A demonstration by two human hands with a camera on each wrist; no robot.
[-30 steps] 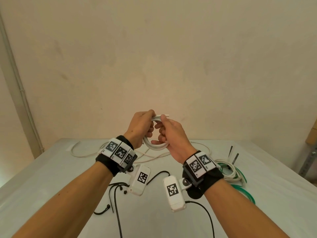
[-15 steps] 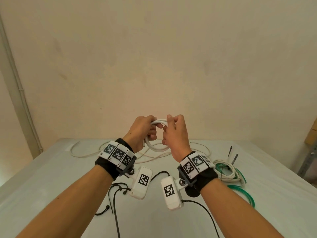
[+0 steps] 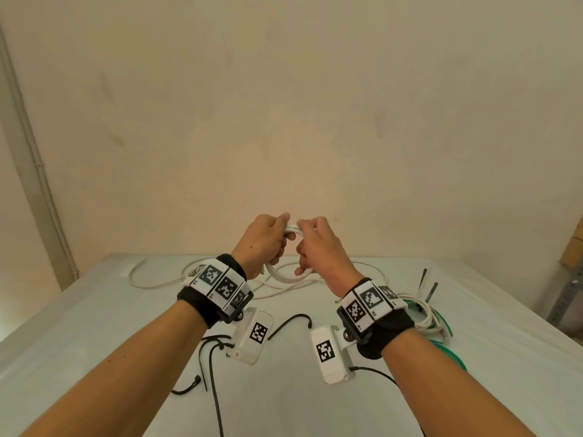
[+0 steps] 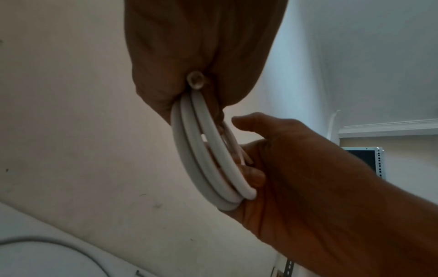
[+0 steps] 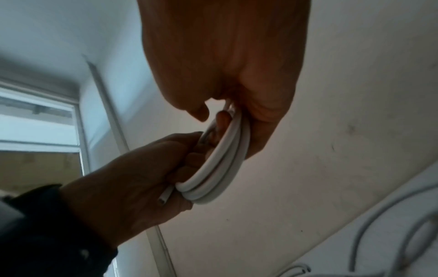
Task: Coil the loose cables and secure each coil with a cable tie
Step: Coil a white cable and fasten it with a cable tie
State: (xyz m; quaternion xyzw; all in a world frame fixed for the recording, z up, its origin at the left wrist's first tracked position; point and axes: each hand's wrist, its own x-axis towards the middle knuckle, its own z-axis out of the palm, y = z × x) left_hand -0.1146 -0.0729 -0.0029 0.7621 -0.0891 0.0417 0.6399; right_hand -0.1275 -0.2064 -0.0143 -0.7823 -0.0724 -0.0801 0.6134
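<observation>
A: Ties (image 3: 214, 351), black, lie nearest on the bench (image 3: 94, 310); several, exact count unclear.

B: And the coil (image 3: 288, 272)?

A: Raised between both grips. Left hand (image 3: 263, 241) and right hand (image 3: 318, 247) each curl round three white loops, tail trailing far toward the bench.

A bare makeshift workroom: sheet-covered table (image 3: 79, 326) strewn with cables against a stained plaster wall (image 3: 284, 105).
</observation>
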